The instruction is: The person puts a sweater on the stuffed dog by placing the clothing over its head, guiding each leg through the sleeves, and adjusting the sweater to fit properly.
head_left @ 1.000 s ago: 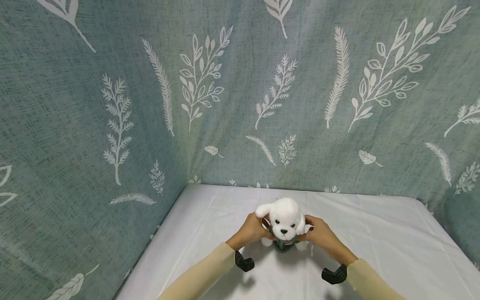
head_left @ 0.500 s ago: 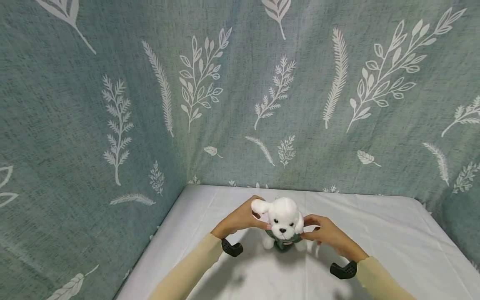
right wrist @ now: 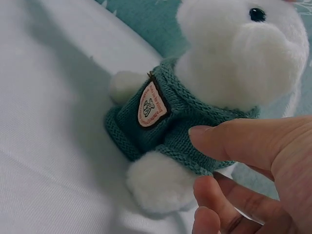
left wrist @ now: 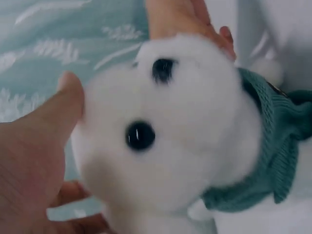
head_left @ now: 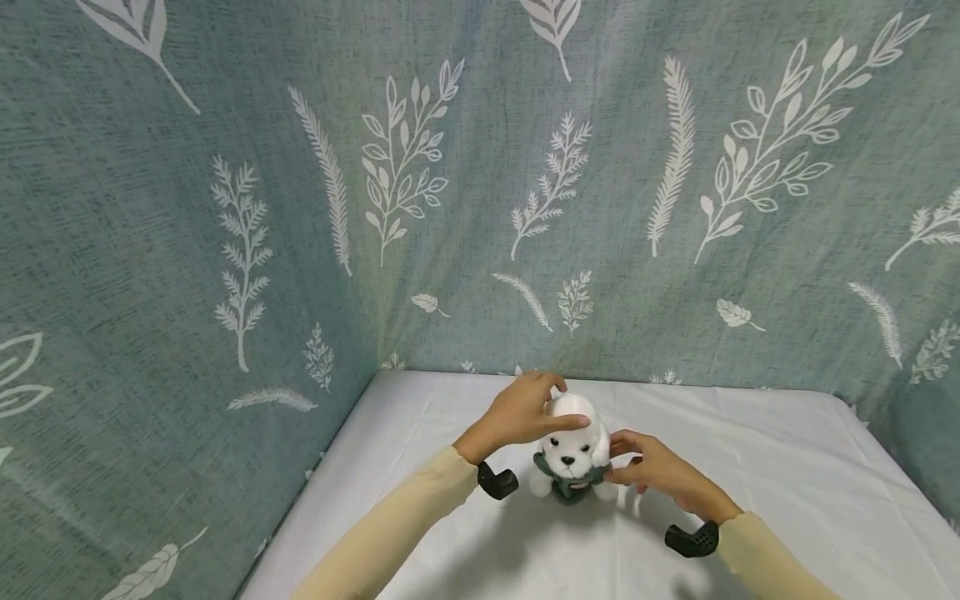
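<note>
Fingers [head_left: 558, 423] of the left hand [head_left: 517, 414] lie over the top of the toy dog [head_left: 572, 454], curled softly round its fluffy white head, with the thumb on one side, as the left wrist view shows. The right hand [head_left: 651, 472] is at the dog's other side. Its fingers [right wrist: 243, 141] are bent toward the green sweater [right wrist: 168, 122]; from the right wrist view they are just beside the knit, and it is hard to tell if they press it or only brush it.

The toy dog sits upright on the white bench [head_left: 787, 492], near the back edge, facing the person. A small badge [right wrist: 151, 105] is sewn on the front of the sweater. Behind the bench hangs a green cloth [head_left: 225, 208] with white leaves. A dark camera mount sits on each wrist, below the cream sleeves [head_left: 405, 533].

To hold the dog well, it seems best to keep the top hand gentle, so the soft head is not squashed, and to let the right hand steady the body low down, so the toy does not tip over.
</note>
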A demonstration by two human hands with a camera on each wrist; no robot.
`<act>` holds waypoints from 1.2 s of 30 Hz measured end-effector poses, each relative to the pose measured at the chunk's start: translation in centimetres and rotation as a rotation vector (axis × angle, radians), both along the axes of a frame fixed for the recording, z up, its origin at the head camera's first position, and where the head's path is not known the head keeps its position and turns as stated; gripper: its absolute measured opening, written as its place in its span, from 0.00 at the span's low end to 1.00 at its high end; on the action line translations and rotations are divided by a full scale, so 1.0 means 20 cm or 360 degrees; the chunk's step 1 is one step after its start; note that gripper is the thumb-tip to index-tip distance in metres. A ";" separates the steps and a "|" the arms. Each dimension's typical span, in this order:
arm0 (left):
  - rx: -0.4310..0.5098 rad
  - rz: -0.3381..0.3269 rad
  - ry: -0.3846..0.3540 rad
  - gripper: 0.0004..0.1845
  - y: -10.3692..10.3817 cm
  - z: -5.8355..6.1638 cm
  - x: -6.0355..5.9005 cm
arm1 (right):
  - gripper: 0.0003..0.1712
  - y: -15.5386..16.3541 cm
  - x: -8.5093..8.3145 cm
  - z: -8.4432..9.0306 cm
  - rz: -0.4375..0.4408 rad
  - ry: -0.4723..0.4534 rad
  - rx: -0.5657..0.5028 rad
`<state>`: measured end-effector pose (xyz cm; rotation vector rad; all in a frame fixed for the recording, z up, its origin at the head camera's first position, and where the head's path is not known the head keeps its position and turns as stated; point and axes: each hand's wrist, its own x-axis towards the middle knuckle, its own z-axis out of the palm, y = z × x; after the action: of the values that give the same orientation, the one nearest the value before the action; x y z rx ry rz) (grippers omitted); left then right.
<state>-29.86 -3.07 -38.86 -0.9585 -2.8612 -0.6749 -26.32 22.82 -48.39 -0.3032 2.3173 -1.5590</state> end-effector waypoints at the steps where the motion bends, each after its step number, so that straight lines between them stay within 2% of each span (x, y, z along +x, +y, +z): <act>1: -0.0069 0.0013 0.0033 0.38 0.02 0.01 0.01 | 0.35 0.00 0.00 0.00 0.0004 -0.0008 0.0002; 4: -0.0235 0.0055 0.0069 0.40 0.09 0.03 0.04 | 0.36 0.01 -0.01 0.00 0.0012 -0.0035 0.0004; 7: -0.0337 0.0087 0.0063 0.41 0.13 0.03 0.05 | 0.36 0.01 -0.01 0.00 0.0026 -0.0046 0.0006; 11: -0.0427 0.0108 0.0064 0.41 0.16 0.00 0.05 | 0.37 0.01 -0.01 -0.01 0.0035 -0.0048 0.0003; 15: -0.0446 0.0070 0.0036 0.39 0.16 -0.02 0.05 | 0.37 0.01 -0.01 0.00 0.0033 -0.0062 0.0012; 19: -0.0392 -0.0008 -0.0001 0.36 0.15 -0.02 0.04 | 0.36 0.01 0.00 0.00 0.0049 -0.0055 0.0013; 22: -0.0332 -0.0106 0.0005 0.32 0.14 -0.01 0.03 | 0.34 0.01 0.00 0.00 0.0069 -0.0046 0.0003; 27: -0.0254 -0.0412 0.0060 0.26 0.09 0.00 -0.02 | 0.28 0.00 0.01 0.01 0.0149 -0.0055 -0.0035; 29: -0.0228 -0.0552 0.0033 0.25 0.06 0.00 -0.04 | 0.25 -0.01 0.02 0.02 0.0194 -0.0072 -0.0052; 31: -0.0220 -0.0644 0.0001 0.25 0.03 0.00 -0.06 | 0.24 -0.02 0.03 0.02 0.0232 -0.0085 -0.0064; 33: -0.0222 -0.0666 -0.0025 0.25 0.01 0.00 -0.06 | 0.23 -0.03 0.03 0.03 0.0253 -0.0098 -0.0064; 34: -0.0228 -0.0641 -0.0027 0.26 0.00 0.00 -0.06 | 0.23 -0.03 0.03 0.03 0.0257 -0.0101 -0.0060; 36: -0.0274 -0.0526 0.0002 0.27 0.00 0.00 -0.04 | 0.23 -0.03 0.03 0.03 0.0255 -0.0101 -0.0046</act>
<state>-30.68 -2.99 -38.93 -1.4771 -2.8221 -0.4474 -25.81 22.21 -47.73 -0.4289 2.1673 -1.5029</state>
